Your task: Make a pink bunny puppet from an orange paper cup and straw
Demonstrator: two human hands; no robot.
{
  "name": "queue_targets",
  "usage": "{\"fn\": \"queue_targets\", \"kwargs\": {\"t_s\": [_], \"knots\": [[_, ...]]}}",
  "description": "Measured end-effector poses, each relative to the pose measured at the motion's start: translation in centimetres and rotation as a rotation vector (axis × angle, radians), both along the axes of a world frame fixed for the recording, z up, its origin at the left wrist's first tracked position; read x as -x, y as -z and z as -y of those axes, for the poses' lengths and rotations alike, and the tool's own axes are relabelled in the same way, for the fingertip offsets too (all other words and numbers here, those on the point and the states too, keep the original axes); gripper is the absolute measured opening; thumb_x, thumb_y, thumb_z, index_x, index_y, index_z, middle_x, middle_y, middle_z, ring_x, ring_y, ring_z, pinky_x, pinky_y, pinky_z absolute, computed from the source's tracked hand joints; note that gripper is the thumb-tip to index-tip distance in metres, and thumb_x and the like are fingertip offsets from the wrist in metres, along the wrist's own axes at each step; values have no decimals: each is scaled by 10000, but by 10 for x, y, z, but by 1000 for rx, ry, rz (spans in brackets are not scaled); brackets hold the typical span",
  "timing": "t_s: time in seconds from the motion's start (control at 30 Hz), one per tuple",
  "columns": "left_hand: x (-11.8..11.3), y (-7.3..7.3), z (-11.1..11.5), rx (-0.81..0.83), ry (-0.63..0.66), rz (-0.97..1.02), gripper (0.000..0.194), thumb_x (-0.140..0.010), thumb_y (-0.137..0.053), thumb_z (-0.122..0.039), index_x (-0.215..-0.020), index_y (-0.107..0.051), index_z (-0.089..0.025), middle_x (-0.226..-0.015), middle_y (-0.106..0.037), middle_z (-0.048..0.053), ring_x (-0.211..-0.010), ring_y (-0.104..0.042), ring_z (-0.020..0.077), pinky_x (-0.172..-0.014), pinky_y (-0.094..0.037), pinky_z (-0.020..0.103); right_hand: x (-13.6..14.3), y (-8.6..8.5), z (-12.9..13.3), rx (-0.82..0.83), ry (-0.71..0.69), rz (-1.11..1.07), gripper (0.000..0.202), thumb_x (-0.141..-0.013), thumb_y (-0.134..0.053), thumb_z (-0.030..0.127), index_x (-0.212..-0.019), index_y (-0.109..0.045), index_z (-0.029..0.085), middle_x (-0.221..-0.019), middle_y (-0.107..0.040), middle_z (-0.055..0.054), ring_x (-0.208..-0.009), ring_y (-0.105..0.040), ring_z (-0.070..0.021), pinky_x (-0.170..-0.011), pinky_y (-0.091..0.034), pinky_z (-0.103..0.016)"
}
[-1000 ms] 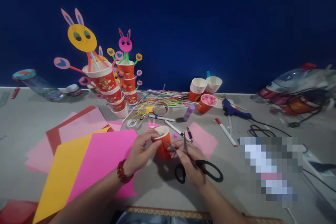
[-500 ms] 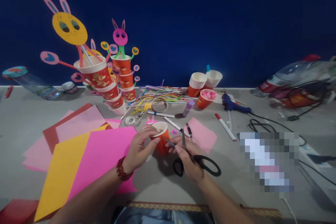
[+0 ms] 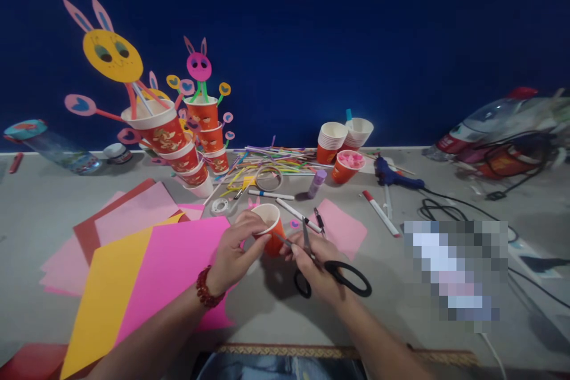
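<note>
My left hand (image 3: 238, 249), with a red bead bracelet at the wrist, grips an orange paper cup (image 3: 275, 237) by its rim and side. The cup tilts a little, its white inside facing up. In my right hand (image 3: 314, 261) are black-handled scissors (image 3: 347, 278), held around the metal part with the blades spread. One blade tip touches the cup's right side or lies just in front of it; which of these I cannot tell. The finger loops hang below and right of the hand.
Bright pink (image 3: 178, 273) and yellow (image 3: 107, 285) sheets lie at left. Behind them stand stacked-cup rabbit figures (image 3: 167, 133). Straws (image 3: 285, 160), a glue stick (image 3: 317, 184), markers (image 3: 380, 214), cups (image 3: 332, 142) and a blue glue gun (image 3: 396, 177) lie farther back. A blurred patch covers something at right.
The whole view has shifted slightly. The cup has tipped a little in my left hand, and the scissors have moved slightly with my right hand.
</note>
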State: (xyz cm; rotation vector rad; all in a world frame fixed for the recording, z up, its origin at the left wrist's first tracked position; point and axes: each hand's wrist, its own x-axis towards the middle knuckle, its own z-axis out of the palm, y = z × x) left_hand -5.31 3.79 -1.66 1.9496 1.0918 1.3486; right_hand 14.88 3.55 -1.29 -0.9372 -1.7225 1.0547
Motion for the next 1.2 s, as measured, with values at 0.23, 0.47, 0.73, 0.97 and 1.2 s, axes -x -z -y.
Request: {"fn": "queue_targets", "kwargs": {"t_s": [0.23,0.47,0.73,0.97,1.2], "knots": [[-1,-4,2,-122,-52,-124,154,-897,-640,-139,-976,-711,-249,-864,-749,44,-915,-623,238,-938,-458,444,10,9,11,200,93,-219,324,-975,-528,454,-800,-688,233,-855,-720,-52,-758,-652,-204,-685,-536,-314],[0,-7,0,-112,-67,-143,81,-913,-625,-195,-948,-686,-235,-822,-726,39,-840,-633,224,-995,-449,485,3,9,2,57,16,-97,205,-989,-495,320,-919,-674,251,-892,-710,-39,-883,-666,-230,-860,-520,-378],[2,-12,-2,-54,5,-150,93,-898,-627,-172,-941,-692,-223,-840,-713,43,-848,-632,217,-926,-486,422,-4,-7,-5,-94,-54,12,244,-962,-487,237,-750,-607,228,-1002,-754,-56,-974,-693,-251,-904,-511,-404],[1,-8,0,-125,-38,-175,213,-837,-652,-104,-984,-697,-252,-873,-723,29,-875,-625,223,-1102,-382,516,9,10,3,143,61,-179,230,-975,-506,340,-849,-670,240,-884,-704,-30,-864,-661,-213,-797,-535,-329],[1,-6,-2,-210,-74,-270,181,-847,-642,-101,-954,-666,-245,-864,-719,26,-869,-627,217,-1111,-373,539,8,2,2,28,4,-99,247,-988,-481,306,-798,-620,233,-1010,-712,-54,-971,-660,-222,-884,-505,-337]]}}
